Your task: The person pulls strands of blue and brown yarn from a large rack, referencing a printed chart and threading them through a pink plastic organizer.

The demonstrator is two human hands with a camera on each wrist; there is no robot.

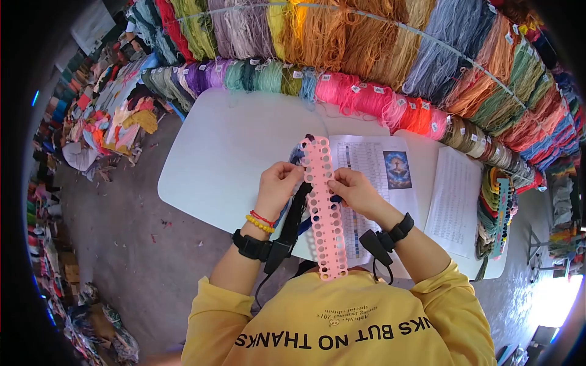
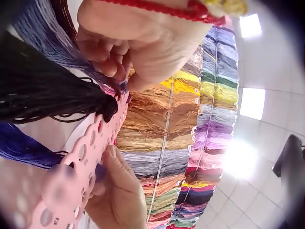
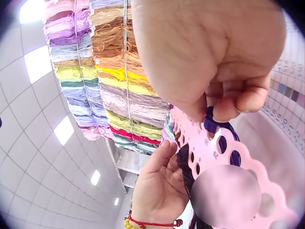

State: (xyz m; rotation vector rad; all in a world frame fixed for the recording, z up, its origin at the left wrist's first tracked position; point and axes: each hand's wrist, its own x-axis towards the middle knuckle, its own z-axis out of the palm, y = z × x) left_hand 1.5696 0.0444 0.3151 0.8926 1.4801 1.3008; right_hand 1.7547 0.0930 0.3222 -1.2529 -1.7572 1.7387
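Note:
A long pink thread organizer card point(image 1: 329, 238), with numbered holes along both scalloped edges, stands in front of the person's chest. My left hand point(image 1: 278, 183) pinches its left edge near the far end, where grey-blue strands point(image 2: 52, 33) hang. A thick black thread skein point(image 2: 52, 90) is looped through a hole just below those fingers and trails down. Across the card, my right hand point(image 1: 357, 190) pinches dark blue thread point(image 3: 209, 121) at a hole on the right edge. More dark blue strands point(image 2: 28, 145) hang behind the card. Several holes towards the near end hold no thread.
Beneath the hands is a white table point(image 1: 238, 140) with a printed colour chart point(image 1: 372, 165) and more printed sheets point(image 1: 452, 195). Another threaded card point(image 1: 503, 213) lies at the right. Rows of coloured thread skeins point(image 1: 342, 36) line the back.

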